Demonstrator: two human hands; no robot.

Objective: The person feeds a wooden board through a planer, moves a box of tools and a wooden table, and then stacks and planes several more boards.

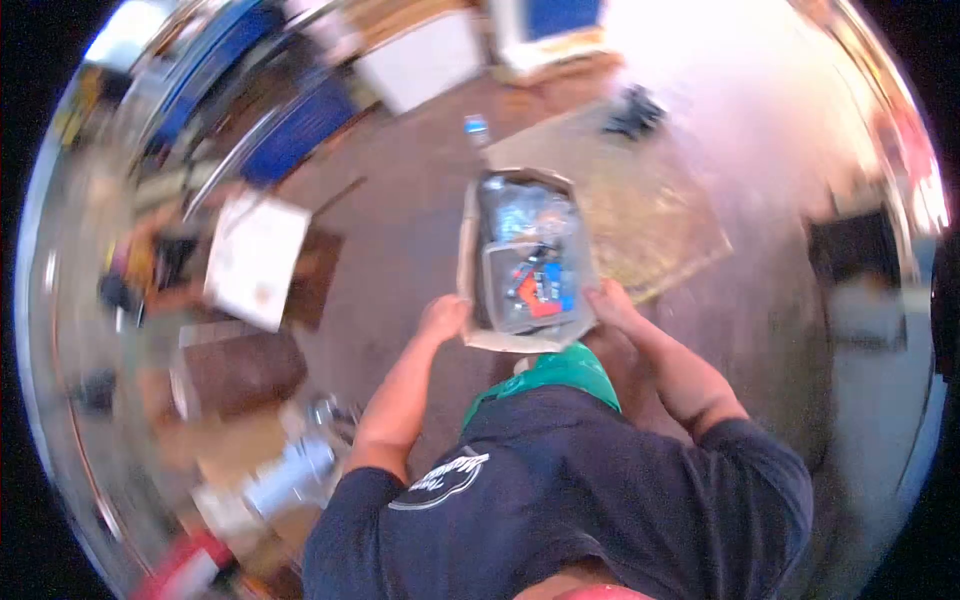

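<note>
From where I stand, the left hand (444,318) and right hand (612,302) grip opposite sides of the loaded box (515,342) at the frame's centre. Uneven lifting could tip it, sliding the clear container (490,290) and spilling its red and blue pieces (545,290).

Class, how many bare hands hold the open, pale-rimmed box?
2: the bare left hand at the left side of the open, pale-rimmed box, the bare right hand at its right.

Box (467,250) between hands (443,318) (612,303); smaller container (491,290) inside, near end; mat (655,205) on floor (395,215), ahead and right.
</note>
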